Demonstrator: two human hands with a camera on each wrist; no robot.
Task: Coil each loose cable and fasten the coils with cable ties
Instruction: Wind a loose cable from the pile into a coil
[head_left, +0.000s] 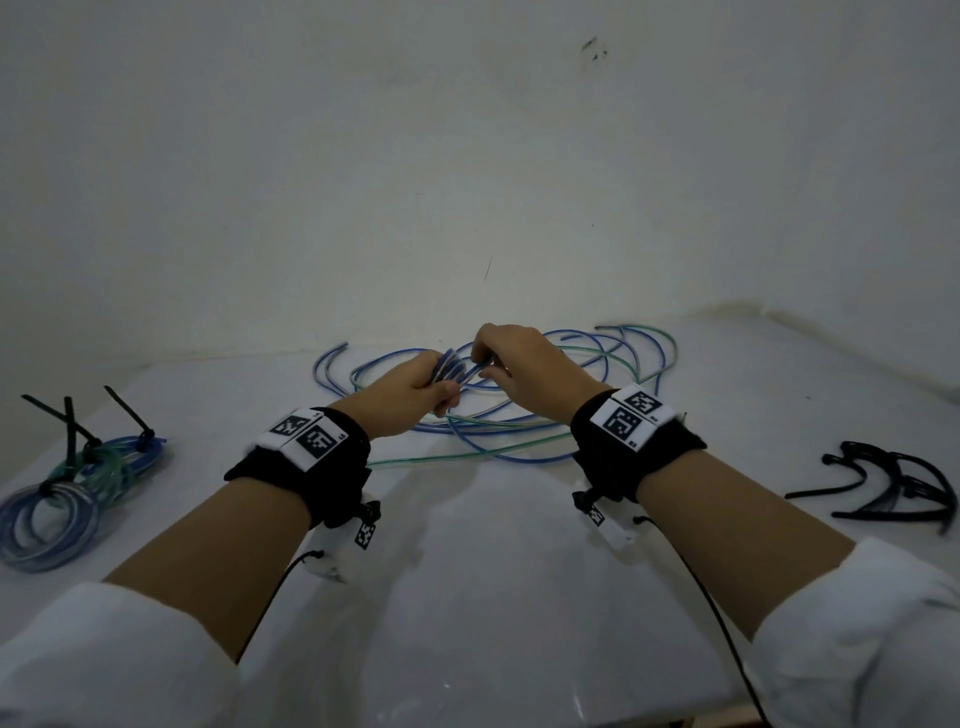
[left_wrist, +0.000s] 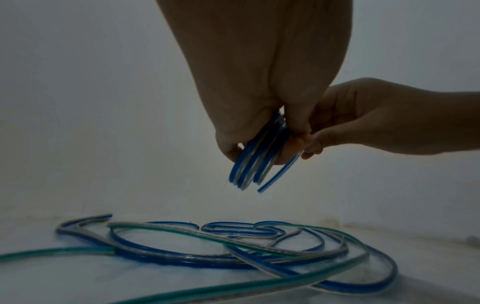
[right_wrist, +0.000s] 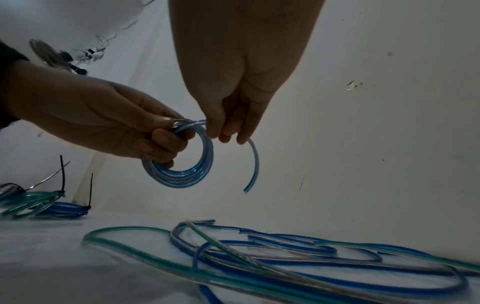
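- Coil (right_wrist: 182, 164) of blue cable, small and round, hangs in the air above the table (head_left: 493, 571), clear of everything lying on it.
- The left hand (head_left: 410, 395) grasps the coil at its upper edge, thumb on one side and curled fingers (right_wrist: 161, 142) through the ring.
- The right hand (head_left: 519, 369) pinches the same cable just beside the coil; from its fingertips the free end (right_wrist: 253, 164) curves downward and stops short in the air.
- Loose cables (head_left: 545, 415), blue ones and green ones, lie in wide overlapping loops on the table under and beyond both hands, near the wall (head_left: 467, 156).
- At the left edge of the table lie finished coils (head_left: 78, 483), blue and green, each bound with a black tie whose long tail sticks up.
- At the right side of the table, well apart from the loose cables, lies a small heap of unused black cable ties (head_left: 893, 488).
- Both forearms carry black wrist straps (head_left: 306, 457) with printed square markers, and white sleeves (head_left: 104, 660) cover the arms nearer the elbows.
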